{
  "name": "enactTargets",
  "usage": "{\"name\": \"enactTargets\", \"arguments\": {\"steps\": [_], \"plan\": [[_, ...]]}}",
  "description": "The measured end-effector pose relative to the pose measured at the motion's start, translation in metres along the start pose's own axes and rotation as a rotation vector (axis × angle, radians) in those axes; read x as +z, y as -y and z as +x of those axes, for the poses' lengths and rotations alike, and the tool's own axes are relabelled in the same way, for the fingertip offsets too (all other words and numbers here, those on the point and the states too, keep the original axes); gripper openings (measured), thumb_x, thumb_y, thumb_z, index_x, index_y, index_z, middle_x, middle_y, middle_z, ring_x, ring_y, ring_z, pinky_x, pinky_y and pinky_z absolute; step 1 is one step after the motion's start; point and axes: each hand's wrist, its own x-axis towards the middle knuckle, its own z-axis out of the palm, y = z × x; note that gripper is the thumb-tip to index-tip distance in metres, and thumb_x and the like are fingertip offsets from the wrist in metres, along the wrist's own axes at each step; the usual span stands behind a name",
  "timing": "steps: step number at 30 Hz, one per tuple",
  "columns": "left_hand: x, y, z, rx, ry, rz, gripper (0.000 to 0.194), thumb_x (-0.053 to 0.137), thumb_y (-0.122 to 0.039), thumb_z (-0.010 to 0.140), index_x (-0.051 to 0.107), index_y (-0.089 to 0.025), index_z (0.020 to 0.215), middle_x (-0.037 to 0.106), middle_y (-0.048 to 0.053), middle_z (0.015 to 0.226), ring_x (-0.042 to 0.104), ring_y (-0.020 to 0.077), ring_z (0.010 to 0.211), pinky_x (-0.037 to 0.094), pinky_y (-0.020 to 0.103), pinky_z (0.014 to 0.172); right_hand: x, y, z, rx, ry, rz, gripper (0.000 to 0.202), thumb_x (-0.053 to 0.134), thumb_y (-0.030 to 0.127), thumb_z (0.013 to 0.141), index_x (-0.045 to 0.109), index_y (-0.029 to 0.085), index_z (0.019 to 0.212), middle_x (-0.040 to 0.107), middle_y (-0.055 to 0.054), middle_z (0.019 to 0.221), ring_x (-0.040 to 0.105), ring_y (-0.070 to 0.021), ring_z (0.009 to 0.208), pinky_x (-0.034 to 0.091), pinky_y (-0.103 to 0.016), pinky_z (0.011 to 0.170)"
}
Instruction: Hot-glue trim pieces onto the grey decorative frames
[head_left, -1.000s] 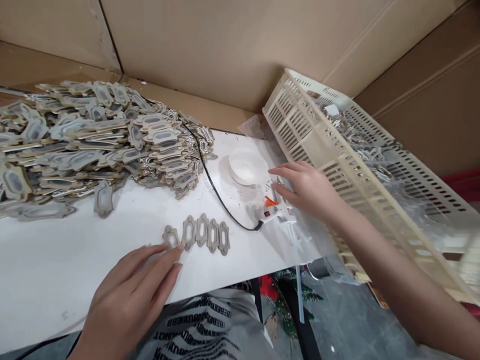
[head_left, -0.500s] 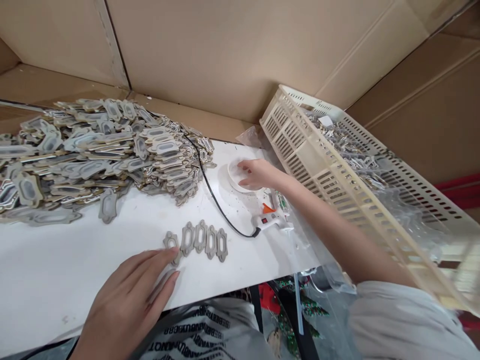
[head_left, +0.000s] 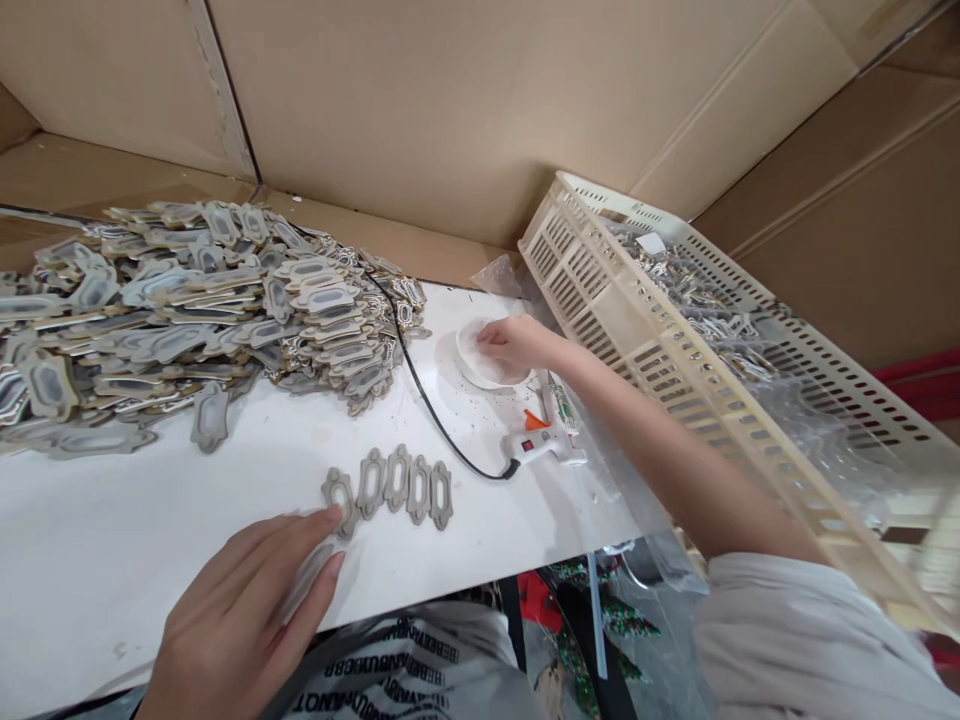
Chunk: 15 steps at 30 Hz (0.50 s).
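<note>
My left hand [head_left: 251, 600] rests low on the white table, thumb and fingers apart, with a fingertip touching the leftmost metal frame piece [head_left: 341, 498]. Several similar pieces [head_left: 397, 478] stand side by side in a short row to its right. My right hand [head_left: 517, 345] reaches into a small round white dish [head_left: 480, 374], its fingers drawn together; whatever they hold is too small to make out. Just below the dish lies a white glue gun [head_left: 538, 445] with an orange part.
A large heap of metal frames [head_left: 187, 310] covers the table's back left. A black cable [head_left: 427, 395] runs from it to the glue gun. The cream plastic crate [head_left: 615, 320] at right holds metal parts and plastic bags. Cardboard walls [head_left: 412, 120] stand behind.
My left hand has shifted slightly left and down, its fingertip still at the leftmost piece. In the dish, my right hand's fingers have drawn closer together.
</note>
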Motion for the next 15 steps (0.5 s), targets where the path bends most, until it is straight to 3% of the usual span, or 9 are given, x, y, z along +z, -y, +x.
{"name": "enactTargets", "arguments": {"steps": [3,6,11,15], "plan": [[0.0000,-0.0004,-0.0005,0.000,0.010,0.005,0.025,0.059,-0.026,0.095,0.064,-0.017,0.117,0.073,0.004,0.103,0.070,0.0168,0.091,0.053,0.029,0.094,-0.0042,0.0040,-0.0013,-0.006,0.065,0.001,0.043,0.078,0.030,0.081,0.069,0.021,0.123,0.078,-0.007,0.110,0.074,-0.0225,0.098,0.056,-0.027,0.084],[-0.0004,-0.0005,-0.0001,0.016,0.011,-0.001,0.026,0.059,-0.023,0.094,0.064,-0.015,0.118,0.073,0.005,0.104,0.069,0.0164,0.093,0.052,0.029,0.094,-0.0060,0.0079,-0.0031,0.005,0.094,-0.028,0.057,0.083,0.027,0.074,0.066,0.019,0.128,0.077,-0.009,0.113,0.073,-0.0257,0.101,0.055,-0.028,0.083],[-0.0005,-0.0009,0.0005,0.015,0.004,0.002,0.025,0.060,-0.023,0.094,0.064,-0.016,0.118,0.073,0.005,0.102,0.069,0.0163,0.091,0.052,0.029,0.094,-0.0037,0.0083,-0.0015,0.020,0.051,-0.050,0.044,0.077,0.020,0.080,0.069,0.018,0.124,0.075,-0.010,0.116,0.070,-0.0264,0.109,0.052,-0.028,0.086],[0.0004,0.0001,-0.0017,0.007,0.002,0.010,0.026,0.059,-0.025,0.095,0.064,-0.018,0.119,0.072,0.005,0.102,0.069,0.0168,0.090,0.053,0.030,0.093,-0.0042,0.0043,0.0003,0.027,0.004,-0.027,0.035,0.074,0.016,0.081,0.072,0.020,0.116,0.077,-0.007,0.108,0.072,-0.0226,0.101,0.051,-0.026,0.084]]}}
